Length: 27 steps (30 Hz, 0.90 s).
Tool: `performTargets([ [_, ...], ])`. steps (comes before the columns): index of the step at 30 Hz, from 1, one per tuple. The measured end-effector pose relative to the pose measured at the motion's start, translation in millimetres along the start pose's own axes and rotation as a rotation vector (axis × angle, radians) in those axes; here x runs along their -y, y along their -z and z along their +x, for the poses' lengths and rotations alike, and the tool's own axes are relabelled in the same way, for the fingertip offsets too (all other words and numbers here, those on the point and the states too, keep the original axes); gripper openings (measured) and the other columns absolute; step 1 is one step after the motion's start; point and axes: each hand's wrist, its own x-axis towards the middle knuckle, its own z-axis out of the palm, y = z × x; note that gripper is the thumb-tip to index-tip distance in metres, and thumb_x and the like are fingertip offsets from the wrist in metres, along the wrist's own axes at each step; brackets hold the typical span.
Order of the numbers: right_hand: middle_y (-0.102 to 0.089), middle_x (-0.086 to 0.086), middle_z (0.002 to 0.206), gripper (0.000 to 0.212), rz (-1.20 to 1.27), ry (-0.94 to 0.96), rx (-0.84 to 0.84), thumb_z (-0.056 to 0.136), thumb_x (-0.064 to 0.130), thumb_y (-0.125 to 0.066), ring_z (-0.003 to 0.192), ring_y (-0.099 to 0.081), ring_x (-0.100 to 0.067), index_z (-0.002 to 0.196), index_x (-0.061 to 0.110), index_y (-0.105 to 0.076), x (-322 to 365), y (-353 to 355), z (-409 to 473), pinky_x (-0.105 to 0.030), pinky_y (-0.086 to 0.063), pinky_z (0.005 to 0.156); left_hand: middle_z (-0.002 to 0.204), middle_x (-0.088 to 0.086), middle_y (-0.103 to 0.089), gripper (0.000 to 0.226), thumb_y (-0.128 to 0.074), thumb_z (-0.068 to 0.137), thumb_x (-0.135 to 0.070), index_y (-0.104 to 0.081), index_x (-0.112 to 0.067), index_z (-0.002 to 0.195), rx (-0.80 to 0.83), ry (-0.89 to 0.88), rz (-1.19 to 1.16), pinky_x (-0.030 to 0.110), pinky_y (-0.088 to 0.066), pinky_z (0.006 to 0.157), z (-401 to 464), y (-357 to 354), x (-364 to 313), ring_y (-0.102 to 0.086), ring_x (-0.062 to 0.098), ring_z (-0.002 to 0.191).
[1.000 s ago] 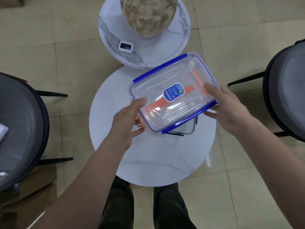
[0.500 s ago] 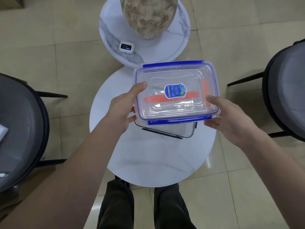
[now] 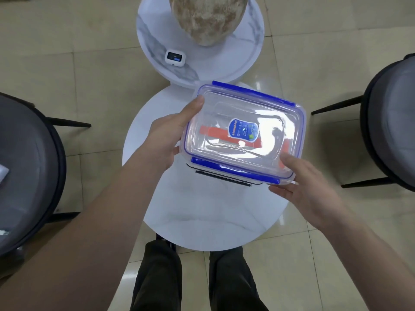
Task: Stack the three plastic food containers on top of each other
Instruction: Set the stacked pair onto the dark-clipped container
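Bench [image 3: 202, 216]: round white marble top; carries the stack.
Blue-clipped container [image 3: 243, 133]: clear, lid on, held just above the black-clipped container [image 3: 222, 177]; contact with it cannot be confirmed.
Change: rotated within the last second from a steep diagonal through square; now tilted slightly the other way, largely covering the lower box.
Meaning: judged to be final alignment before set-down.
Left hand [image 3: 167, 135]: closed on the container's left end, thumb over the lid corner.
Right hand [image 3: 305, 182]: gripping the near right corner.
Contents: orange strips show through, likely a lower container's clips; otherwise looks empty.
Third container: not separately distinguishable.
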Motion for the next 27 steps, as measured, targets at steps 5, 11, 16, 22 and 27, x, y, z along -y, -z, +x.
performTargets([
  [5, -0.071, -0.004, 0.124, 0.087, -0.046, 0.018, -0.005, 0.060, 0.058, -0.076, 0.109, -0.072, -0.024, 0.136, 0.020, -0.054, -2.3, 4.3, 3.9, -0.046, -0.056, 0.097, 0.098, -0.006, -0.082, 0.065, -0.069, 0.068, -0.078, -0.078, -0.025, 0.104, -0.004, 0.001, 0.034, 0.044, -0.058, 0.097, -4.8, -0.2, 0.1, -0.076, 0.016, 0.098],
  [11, -0.073, -0.004, 0.122, 0.072, -0.038, 0.012, 0.021, 0.072, 0.058, -0.072, 0.111, -0.072, -0.024, 0.132, 0.022, -0.058, -8.2, 6.5, 5.3, -0.046, -0.056, 0.097, 0.116, -0.012, -0.076, 0.076, -0.074, 0.059, -0.077, -0.071, -0.032, 0.120, 0.027, 0.008, -0.068, 0.048, -0.044, 0.112, -26.5, 12.9, 25.0, -0.065, 0.014, 0.119],
  [16, -0.074, -0.006, 0.120, 0.070, 0.024, 0.010, 0.012, 0.073, 0.060, -0.069, 0.109, -0.073, -0.026, 0.131, 0.022, -0.059, -13.9, 1.4, 2.7, -0.046, -0.056, 0.096, 0.116, 0.000, -0.073, 0.108, -0.089, 0.048, -0.056, -0.053, -0.018, 0.142, 0.020, 0.051, -0.169, 0.043, -0.051, 0.108, -37.0, 15.4, 55.9, -0.071, 0.022, 0.114],
  [22, -0.076, -0.005, 0.116, 0.066, 0.026, 0.021, 0.009, 0.070, 0.061, -0.069, 0.106, -0.074, -0.025, 0.124, 0.023, -0.062, -13.0, -2.2, 1.0, -0.044, -0.057, 0.094, 0.120, 0.005, -0.073, 0.099, -0.086, 0.052, -0.053, -0.055, -0.018, 0.140, -0.022, 0.045, -0.233, 0.038, -0.055, 0.102, -38.0, 11.4, 62.5, -0.072, 0.021, 0.110],
  [27, -0.073, -0.006, 0.120, 0.075, 0.034, 0.016, -0.014, 0.067, 0.064, -0.068, 0.107, -0.073, -0.026, 0.129, 0.023, -0.058, -18.3, -4.2, -2.8, -0.045, -0.058, 0.093, 0.114, 0.004, -0.074, 0.091, -0.081, 0.052, -0.057, -0.059, -0.019, 0.132, -0.050, 0.047, -0.191, 0.032, -0.059, 0.088, -39.7, 7.5, 56.9, -0.072, 0.018, 0.107],
])
